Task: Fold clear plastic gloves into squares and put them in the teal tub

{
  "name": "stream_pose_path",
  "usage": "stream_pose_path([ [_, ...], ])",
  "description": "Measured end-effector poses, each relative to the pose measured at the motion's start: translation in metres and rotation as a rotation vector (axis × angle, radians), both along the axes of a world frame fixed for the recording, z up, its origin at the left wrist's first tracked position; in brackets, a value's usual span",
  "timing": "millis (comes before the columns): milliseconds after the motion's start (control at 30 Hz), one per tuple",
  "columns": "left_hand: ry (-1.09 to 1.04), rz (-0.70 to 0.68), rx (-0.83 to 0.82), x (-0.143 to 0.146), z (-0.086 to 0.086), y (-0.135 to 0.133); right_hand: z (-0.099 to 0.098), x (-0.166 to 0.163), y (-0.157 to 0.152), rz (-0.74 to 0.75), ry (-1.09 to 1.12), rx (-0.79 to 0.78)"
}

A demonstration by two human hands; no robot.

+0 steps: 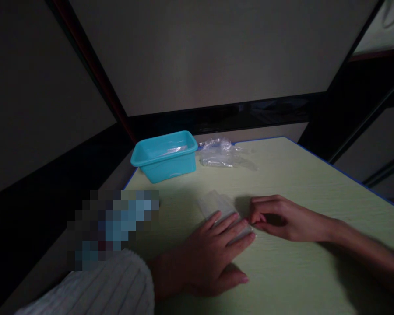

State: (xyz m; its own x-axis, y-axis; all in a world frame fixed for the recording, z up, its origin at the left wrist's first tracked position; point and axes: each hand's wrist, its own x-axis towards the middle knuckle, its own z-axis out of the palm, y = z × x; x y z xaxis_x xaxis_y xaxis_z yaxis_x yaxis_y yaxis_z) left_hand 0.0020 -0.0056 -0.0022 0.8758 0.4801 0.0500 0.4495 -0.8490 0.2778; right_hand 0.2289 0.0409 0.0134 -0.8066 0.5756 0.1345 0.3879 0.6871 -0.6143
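Note:
On the table lies a small clear plastic bag (216, 202), thin and flattened. My left hand (215, 249) rests palm down over its near part, fingers spread and thumb out to the right, hiding some of the plastic. At the bag's right end, my right hand (276, 218) is closed in a pinch, thumb and fingertips together at the edge. The pinched bit is too small to see clearly.
A turquoise plastic basket (172, 169) with some clear plastic inside stands at the table's far left. Beside it is a crumpled pile of clear plastic bags (221, 154). The pale table (302, 175) has a blue edge; cabinet panels (210, 57) rise behind.

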Motion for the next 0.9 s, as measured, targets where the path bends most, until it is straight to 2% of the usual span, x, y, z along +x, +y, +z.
stream_pose_path([
  [367, 0.036, 0.035, 0.001, 0.0003, -0.0019, -0.0009, 0.0012, 0.001, -0.0031, 0.106, -0.059, 0.12],
  [667, 0.032, 0.043, 0.019, 0.0009, -0.001, -0.0015, 0.0053, 0.0005, -0.0067, 0.161, -0.127, 0.309],
  [900, 0.032, 0.032, -0.001, 0.0005, -0.0012, -0.0008, -0.0002, 0.0003, -0.0067, 0.178, -0.085, 0.484],
])
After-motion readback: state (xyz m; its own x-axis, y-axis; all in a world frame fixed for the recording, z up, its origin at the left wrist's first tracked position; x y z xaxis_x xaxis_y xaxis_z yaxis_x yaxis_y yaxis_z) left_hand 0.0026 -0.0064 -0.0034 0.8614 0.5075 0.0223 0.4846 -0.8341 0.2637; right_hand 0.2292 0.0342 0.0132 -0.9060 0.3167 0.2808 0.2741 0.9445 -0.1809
